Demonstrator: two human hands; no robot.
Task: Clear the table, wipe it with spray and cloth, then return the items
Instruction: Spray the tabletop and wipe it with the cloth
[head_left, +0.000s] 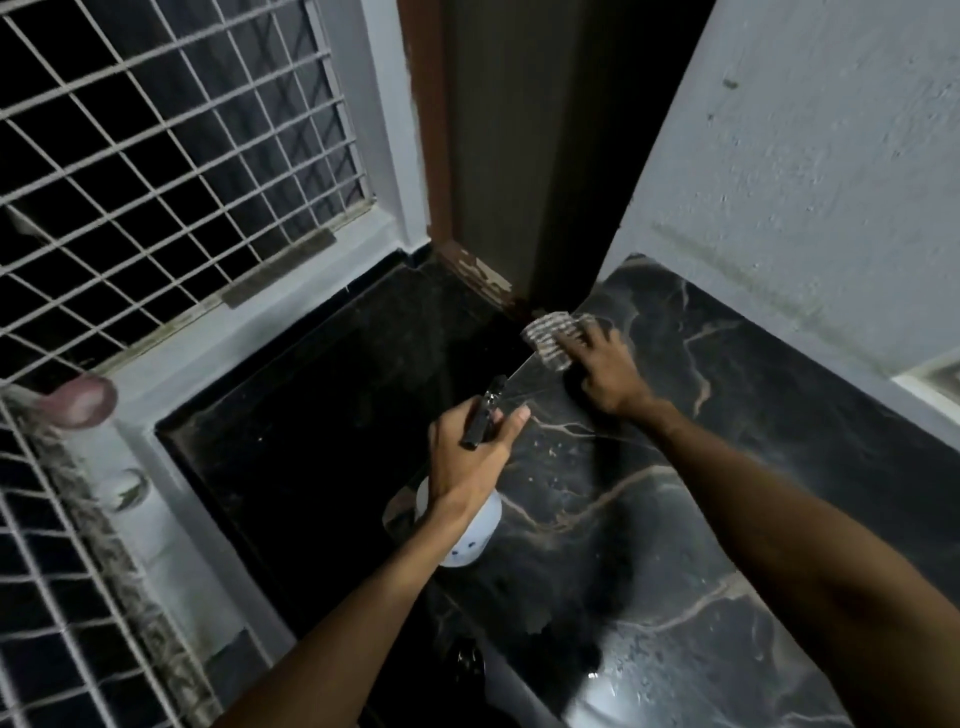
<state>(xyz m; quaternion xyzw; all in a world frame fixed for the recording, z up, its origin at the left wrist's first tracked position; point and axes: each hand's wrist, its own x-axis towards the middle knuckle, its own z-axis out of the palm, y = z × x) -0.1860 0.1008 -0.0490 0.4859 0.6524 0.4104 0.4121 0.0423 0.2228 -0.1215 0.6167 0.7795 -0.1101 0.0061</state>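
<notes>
A black marble table (727, 467) with pale veins runs along the right wall. My right hand (605, 371) presses a checked grey cloth (550, 335) flat on its far corner. My left hand (470, 457) grips a white spray bottle (475, 535) by its black trigger head, held over the table's left edge. Small wet droplets glisten on the marble near the bottle.
A white wall (805, 182) borders the table on the right. A dark door with a brown frame (498, 156) stands behind the far corner. White metal window grilles (156, 156) fill the left side above a black floor (322, 415).
</notes>
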